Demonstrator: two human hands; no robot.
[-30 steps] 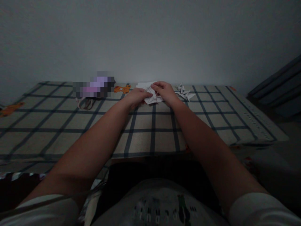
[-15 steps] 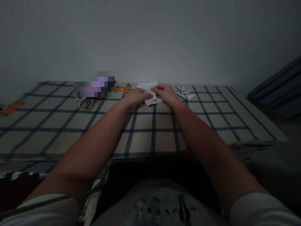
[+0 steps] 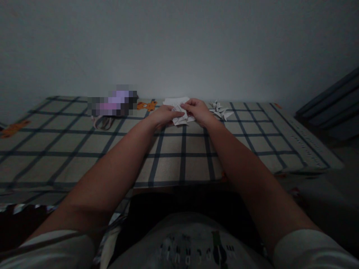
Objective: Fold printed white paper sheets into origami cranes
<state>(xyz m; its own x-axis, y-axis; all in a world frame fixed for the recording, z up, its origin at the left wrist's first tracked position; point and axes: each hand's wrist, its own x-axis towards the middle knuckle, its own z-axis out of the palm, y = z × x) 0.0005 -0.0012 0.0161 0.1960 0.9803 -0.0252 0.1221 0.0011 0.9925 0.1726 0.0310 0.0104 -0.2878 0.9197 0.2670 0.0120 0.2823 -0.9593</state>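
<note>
A creased piece of white paper (image 3: 180, 118) lies between my two hands, its folds pointing toward me. My left hand (image 3: 163, 115) grips it from the left, thumb stretched across the top. From the right, my right hand (image 3: 196, 110) pinches its upper part between thumb and fingers. The fingers beneath the paper are hidden. Just behind sits a flat stack of white paper sheets (image 3: 176, 101). Right of my right hand rest several folded white paper cranes (image 3: 221, 111), close together.
A checked tablecloth (image 3: 168, 164) with orange bear prints covers the table, which meets a plain wall (image 3: 179, 48). At the back left lies a pixelated purplish object (image 3: 117, 102) with a looped strap (image 3: 103, 122). Dark slanted panels (image 3: 333, 104) stand at the right.
My left thumb has slid slightly to the right across the creased paper. My right thumb has shifted a little as well. Everything else on the table stays in place.
</note>
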